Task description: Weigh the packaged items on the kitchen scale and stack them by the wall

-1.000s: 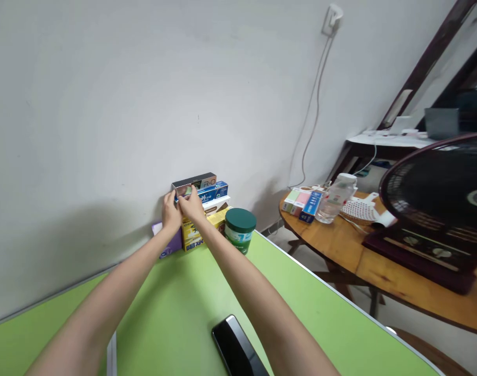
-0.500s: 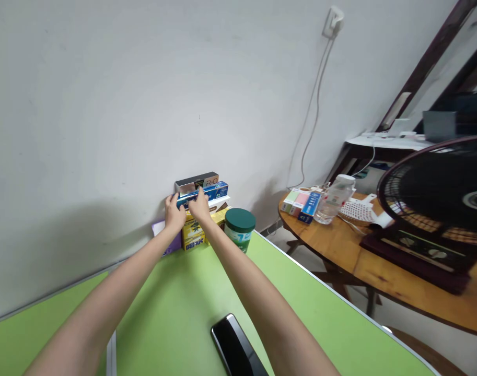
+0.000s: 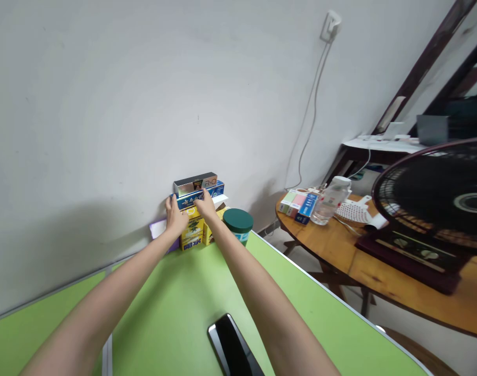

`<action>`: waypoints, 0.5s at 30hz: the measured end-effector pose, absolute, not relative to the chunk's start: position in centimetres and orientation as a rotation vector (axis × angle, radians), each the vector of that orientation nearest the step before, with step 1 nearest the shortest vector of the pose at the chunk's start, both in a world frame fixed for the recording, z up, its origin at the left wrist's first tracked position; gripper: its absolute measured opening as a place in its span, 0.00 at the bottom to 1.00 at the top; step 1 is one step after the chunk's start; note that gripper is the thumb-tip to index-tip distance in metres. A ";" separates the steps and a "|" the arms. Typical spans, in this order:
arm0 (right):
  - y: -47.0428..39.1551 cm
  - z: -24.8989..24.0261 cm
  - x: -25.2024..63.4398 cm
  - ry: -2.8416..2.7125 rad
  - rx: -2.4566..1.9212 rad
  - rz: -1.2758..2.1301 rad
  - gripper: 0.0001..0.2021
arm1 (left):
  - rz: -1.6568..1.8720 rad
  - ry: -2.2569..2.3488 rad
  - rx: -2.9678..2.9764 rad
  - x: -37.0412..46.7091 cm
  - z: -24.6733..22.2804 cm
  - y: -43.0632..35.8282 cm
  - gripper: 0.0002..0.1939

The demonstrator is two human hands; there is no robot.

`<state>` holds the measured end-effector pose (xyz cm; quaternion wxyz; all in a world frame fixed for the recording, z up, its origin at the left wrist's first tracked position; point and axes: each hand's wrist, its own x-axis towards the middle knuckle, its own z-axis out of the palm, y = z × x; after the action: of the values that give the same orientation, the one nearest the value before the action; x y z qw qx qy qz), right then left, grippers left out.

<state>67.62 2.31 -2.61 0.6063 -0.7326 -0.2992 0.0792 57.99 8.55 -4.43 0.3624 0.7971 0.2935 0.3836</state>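
Note:
A long blue toothpaste box (image 3: 188, 200) with white lettering lies across the top of a stack against the wall. My left hand (image 3: 176, 216) grips its left end, fingers at the edge and thumb lower down. My right hand (image 3: 206, 205) is closed with fingertips against the front of the same box, right of its middle. Behind it rests a silver and black box (image 3: 195, 184). Below are yellow boxes (image 3: 192, 230), with a purple box (image 3: 173, 245) to the left, partly behind my left arm. A green-lidded tub (image 3: 238, 221) stands to the right.
A shiny black object (image 3: 234, 344) lies on the green table (image 3: 163, 313) near my right forearm. On a round wooden table (image 3: 340, 256) to the right are small boxes (image 3: 307, 208), a plastic bottle (image 3: 332, 201) and a large fan (image 3: 430, 209).
The blue toothpaste box has turned so its lettered front shows, and it sits closer against the silver box. My thumbs have moved lower and apart from it. The view has shifted slightly.

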 end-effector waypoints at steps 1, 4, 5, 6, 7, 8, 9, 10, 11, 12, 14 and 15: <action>2.2 -2.7 67.6 -0.701 -1.684 0.179 0.27 | 0.995 0.745 2.065 57.8 -4.4 8.4 0.37; 2.0 -2.9 67.7 -0.724 -1.663 0.169 0.26 | 1.014 0.707 2.105 57.2 -4.3 8.1 0.32; 2.0 -3.0 67.7 -0.729 -1.659 0.168 0.26 | 1.014 0.698 2.117 57.1 -4.2 8.2 0.29; 2.1 -3.1 67.7 -0.733 -1.655 0.167 0.26 | 1.010 0.693 2.129 57.1 -4.1 8.3 0.26; 2.1 -3.2 67.7 -0.738 -1.652 0.166 0.27 | 1.001 0.692 2.139 57.2 -4.0 8.4 0.24; 2.2 -3.3 67.7 -0.744 -1.649 0.166 0.27 | 0.990 0.695 2.150 57.3 -3.8 8.6 0.22; 2.2 -3.4 67.7 -0.752 -1.645 0.166 0.28 | 0.979 0.700 2.160 57.4 -3.8 8.8 0.21; 2.3 -3.5 67.8 -0.761 -1.639 0.167 0.28 | 0.968 0.704 2.171 57.6 -3.7 8.9 0.21; 2.2 -3.6 67.9 -0.772 -1.632 0.169 0.29 | 0.957 0.706 2.182 57.7 -3.7 9.0 0.21; 2.2 -3.6 68.1 -0.786 -1.623 0.171 0.29 | 0.947 0.704 2.195 57.8 -3.7 9.1 0.21; 2.0 -3.8 68.4 -0.818 -1.600 0.175 0.30 | 0.933 0.693 2.224 57.7 -3.8 9.1 0.22; 2.0 -3.9 68.5 -0.837 -1.583 0.176 0.31 | 0.930 0.684 2.239 57.5 -3.9 9.1 0.24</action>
<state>68.48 1.96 -3.89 0.6218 -0.6890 -0.3643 0.0764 57.51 9.05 -3.86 0.3062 0.8461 0.2586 0.3514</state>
